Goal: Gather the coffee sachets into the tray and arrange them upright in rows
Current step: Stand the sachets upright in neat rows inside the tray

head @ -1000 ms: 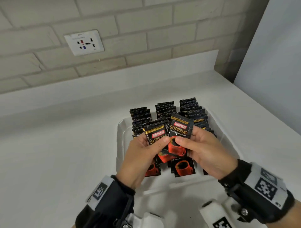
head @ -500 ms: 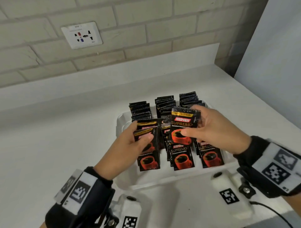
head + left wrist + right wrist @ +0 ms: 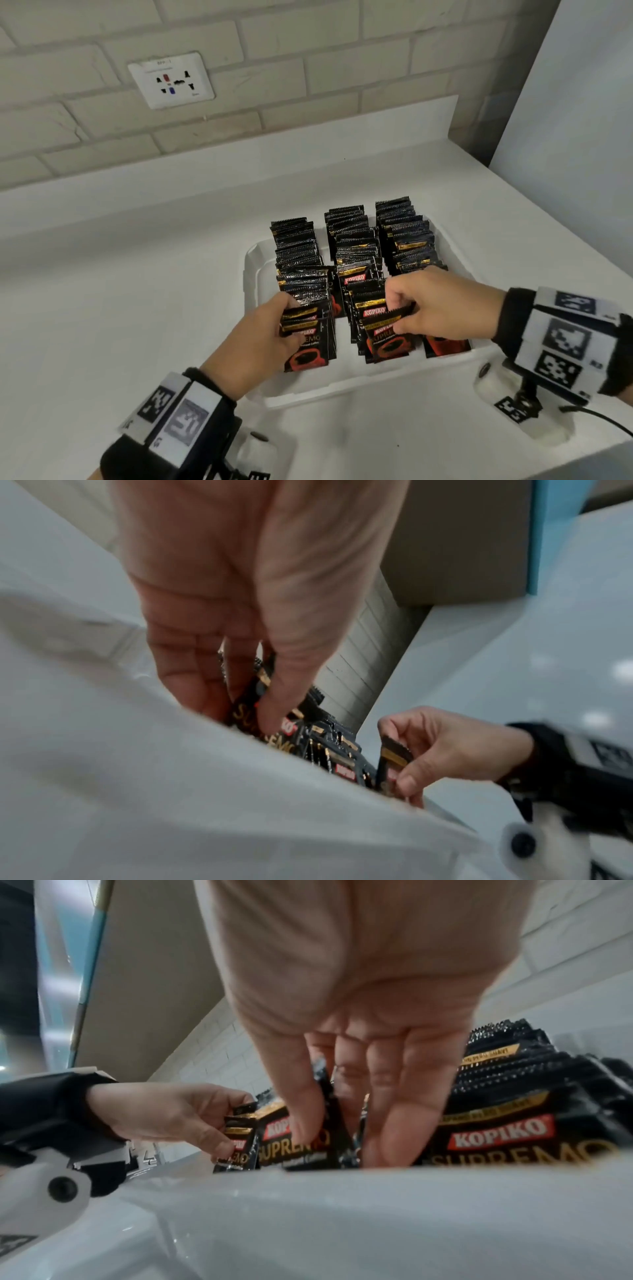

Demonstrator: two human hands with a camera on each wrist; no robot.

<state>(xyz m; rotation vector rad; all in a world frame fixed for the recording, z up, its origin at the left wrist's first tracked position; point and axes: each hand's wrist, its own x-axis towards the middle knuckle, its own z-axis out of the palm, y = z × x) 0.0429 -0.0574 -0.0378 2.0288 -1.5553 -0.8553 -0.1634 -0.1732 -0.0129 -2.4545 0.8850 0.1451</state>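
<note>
The left hand (image 3: 265, 334) pinches a few coffee sachets (image 3: 310, 337) at the near end of the left row; the right hand (image 3: 433, 306) pinches one sachet (image 3: 388, 337) at the middle row's near end. All stand inside the white tray (image 3: 251, 270) on the bench (image 3: 137, 308).

Both hands are bare. Each wrist wears a black fabric cuff (image 3: 510, 318) with white panels that carry black square-pattern markers (image 3: 561, 337). Under each wrist sits a white camera housing (image 3: 493, 387) with a black screw; a black cable (image 3: 596, 419) leaves the right one.
</note>
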